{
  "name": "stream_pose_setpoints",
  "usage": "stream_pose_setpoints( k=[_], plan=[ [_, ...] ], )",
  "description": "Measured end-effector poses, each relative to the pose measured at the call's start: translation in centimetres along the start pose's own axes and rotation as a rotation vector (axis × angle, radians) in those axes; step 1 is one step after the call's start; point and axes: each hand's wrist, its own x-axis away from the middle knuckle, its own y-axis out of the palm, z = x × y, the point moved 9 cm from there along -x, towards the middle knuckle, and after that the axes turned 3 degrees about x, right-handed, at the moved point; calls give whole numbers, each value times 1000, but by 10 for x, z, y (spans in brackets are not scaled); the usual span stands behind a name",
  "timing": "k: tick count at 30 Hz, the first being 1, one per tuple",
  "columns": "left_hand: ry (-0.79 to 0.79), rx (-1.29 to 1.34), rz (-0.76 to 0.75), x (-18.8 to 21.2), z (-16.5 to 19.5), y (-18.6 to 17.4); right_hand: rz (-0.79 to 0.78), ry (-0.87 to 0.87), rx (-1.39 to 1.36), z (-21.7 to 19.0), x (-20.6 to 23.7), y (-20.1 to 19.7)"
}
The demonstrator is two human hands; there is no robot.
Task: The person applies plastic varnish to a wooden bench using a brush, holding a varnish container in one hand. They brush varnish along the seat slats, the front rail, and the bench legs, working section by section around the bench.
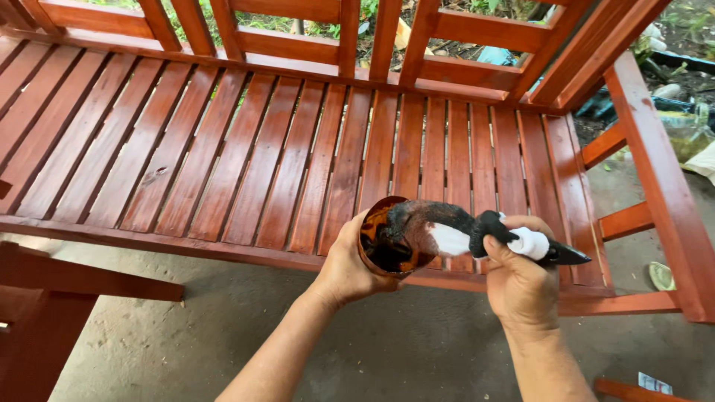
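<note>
The left hand (350,264) has its grip closed around a small stained cup (383,238). The right hand (521,279) is clamped on a cloth-wrapped brush (462,237), its tip inside the cup, above the bench (298,164) edge.

Glossy varnished wooden bench (298,164); concrete floor (387,350)

Left hand (350,264) is wrapped around a small round container (381,240), its inside dark and glossy with stain, tipped so the mouth faces right. Right hand (521,279) grips a brush (477,232) by its white-wrapped handle, bristles black and red-brown, pushed into the container's mouth. Both hands hover over the front edge of a reddish-brown slatted wooden bench (246,156), its armrest (655,171) at right. Grey concrete floor (395,350) lies below.
</note>
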Motion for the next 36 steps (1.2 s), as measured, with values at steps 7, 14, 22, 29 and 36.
stream_pose_setpoints(
  k=[7, 14, 22, 29, 36],
  plan=[
    [19, 3, 59, 15, -16, -37, 33, 225, -174, 64, 10, 10],
    [-20, -2, 128, 54, -50, -85, -22, 289, -287, 132, 42, 44],
    [-108, 4, 213, 89, -102, -153, -37, 403, -201, 205, 74, 82],
    [-40, 43, 214, 94, -121, -177, -246, 310, -230, 217, 75, 115],
    [-9, -44, 229, 93, -129, -197, -242, 116, -196, 219, 74, 124]
  ],
)
